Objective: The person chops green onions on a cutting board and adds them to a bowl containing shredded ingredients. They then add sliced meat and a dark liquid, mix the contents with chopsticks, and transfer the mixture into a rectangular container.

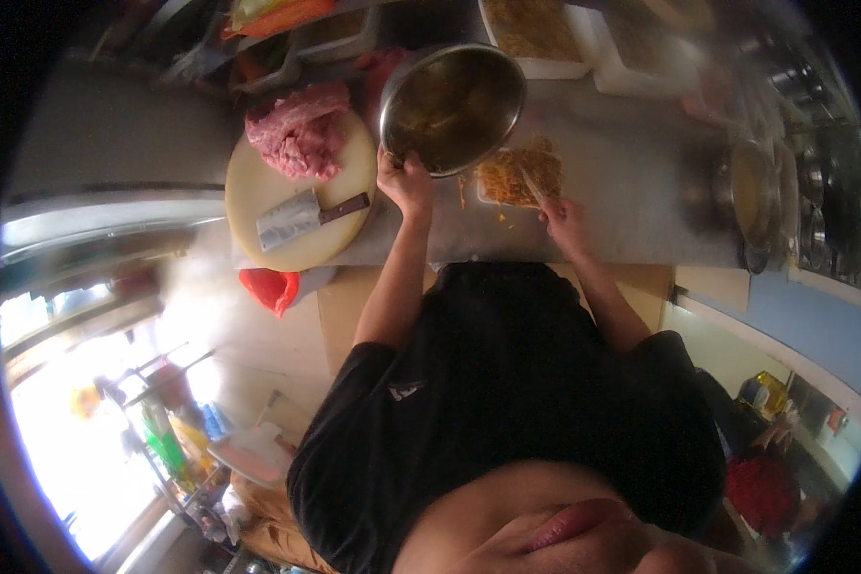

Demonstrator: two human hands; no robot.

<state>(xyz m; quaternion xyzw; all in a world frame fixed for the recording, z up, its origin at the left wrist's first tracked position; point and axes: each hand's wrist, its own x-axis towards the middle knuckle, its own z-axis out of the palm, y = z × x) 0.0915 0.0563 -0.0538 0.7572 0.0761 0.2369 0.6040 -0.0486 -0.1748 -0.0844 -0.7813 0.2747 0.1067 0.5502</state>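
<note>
My left hand (pixel 407 184) is closed on the near rim of a round metal bowl (pixel 495 75). The bowl is raised above the worktop and tipped, so its inside shows with a brownish coating or residue. In my right hand (pixel 566 228) is a slim pale utensil (pixel 532 186), its kind too small to tell. Its far end reaches into shredded orange-brown food (pixel 516 174) in a shallow white tray (pixel 493 201), just to the right of and below the bowl. A few shreds lie outside the tray's near edge.
To the left, a thick round cutting board (pixel 356 143) carries raw meat (pixel 301 132) and a cleaver (pixel 291 220). White containers (pixel 555 70) of shredded food line the back of the metal worktop (pixel 631 182). A red bag (pixel 271 290) hangs below the near edge. Metal pans (pixel 751 196) stand at right.
</note>
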